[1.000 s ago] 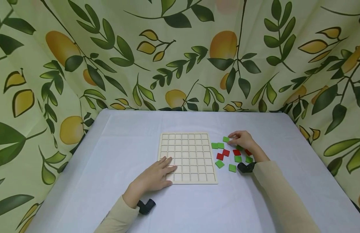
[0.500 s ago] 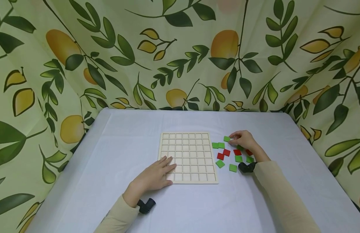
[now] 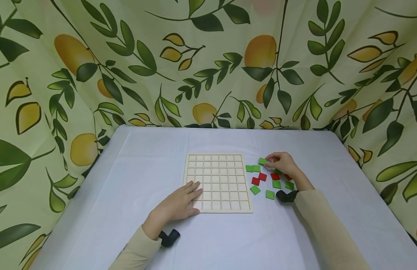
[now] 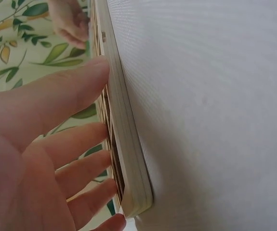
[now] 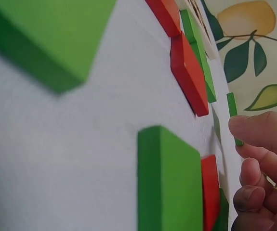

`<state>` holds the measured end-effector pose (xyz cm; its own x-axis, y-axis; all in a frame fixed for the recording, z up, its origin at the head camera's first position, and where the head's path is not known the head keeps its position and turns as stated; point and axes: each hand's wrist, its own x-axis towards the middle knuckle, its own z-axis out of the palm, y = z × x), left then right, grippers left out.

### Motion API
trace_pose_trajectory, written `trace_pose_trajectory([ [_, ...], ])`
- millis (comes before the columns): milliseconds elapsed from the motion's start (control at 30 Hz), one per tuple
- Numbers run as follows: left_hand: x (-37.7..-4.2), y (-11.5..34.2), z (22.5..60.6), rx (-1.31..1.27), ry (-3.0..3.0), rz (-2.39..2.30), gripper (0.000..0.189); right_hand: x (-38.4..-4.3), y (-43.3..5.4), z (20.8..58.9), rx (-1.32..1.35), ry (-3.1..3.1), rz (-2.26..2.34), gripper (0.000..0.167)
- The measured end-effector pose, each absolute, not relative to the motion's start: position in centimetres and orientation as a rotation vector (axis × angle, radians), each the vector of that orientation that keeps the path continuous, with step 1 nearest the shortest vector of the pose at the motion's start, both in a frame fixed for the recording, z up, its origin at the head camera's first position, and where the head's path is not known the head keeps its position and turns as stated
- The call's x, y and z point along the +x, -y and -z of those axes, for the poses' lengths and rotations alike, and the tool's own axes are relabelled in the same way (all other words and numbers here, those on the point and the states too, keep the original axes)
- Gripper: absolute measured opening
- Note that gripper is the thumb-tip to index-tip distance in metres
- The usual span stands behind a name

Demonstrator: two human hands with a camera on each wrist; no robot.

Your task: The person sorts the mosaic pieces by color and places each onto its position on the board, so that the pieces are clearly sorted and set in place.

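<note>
My right hand (image 3: 282, 162) pinches a thin square green tile (image 3: 262, 161) between thumb and fingertips, to the right of the board's far part. The right wrist view shows this green tile (image 5: 232, 104) on edge at the fingertips, above the white cloth. My left hand (image 3: 176, 202) lies with spread, extended fingers over the near left corner of a pale wooden grid board (image 3: 222, 165). In the left wrist view its thumb (image 4: 87, 79) and fingertips meet the rim of the board (image 4: 128, 144). The board's visible squares hold no tiles.
Several loose green tiles (image 3: 270, 194) and red tiles (image 3: 255, 181) lie scattered right of the board, some partly hidden under my right hand and wrist. A white cloth (image 3: 154, 150) covers the table. Behind it hangs a leaf-patterned curtain (image 3: 201, 75).
The green tile at my right fingertips has tipped up slightly from lying flat. My left hand stays on the board, its fingers drawn in a little.
</note>
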<state>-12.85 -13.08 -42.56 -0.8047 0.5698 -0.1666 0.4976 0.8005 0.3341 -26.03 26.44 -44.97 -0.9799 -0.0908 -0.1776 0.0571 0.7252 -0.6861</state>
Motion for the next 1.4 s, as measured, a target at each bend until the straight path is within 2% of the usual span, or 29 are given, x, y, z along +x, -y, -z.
trace_pose_trajectory([
  [867, -12.7, 12.9, 42.5, 0.775, -2.703, -0.447, 0.065, -23.9, -23.0, 43.8, -0.146, -2.723, 1.214, 0.033],
  [1167, -12.8, 12.7, 42.6, 0.747, -2.708, -0.463, 0.066, -23.3, -21.6, 43.9, -0.326, -2.718, 1.31, 0.03],
  [1400, -12.8, 12.8, 42.7, 0.745, -2.716, -0.449, 0.066, -23.0, -20.6, 43.9, -0.312, -2.687, 1.343, 0.029],
])
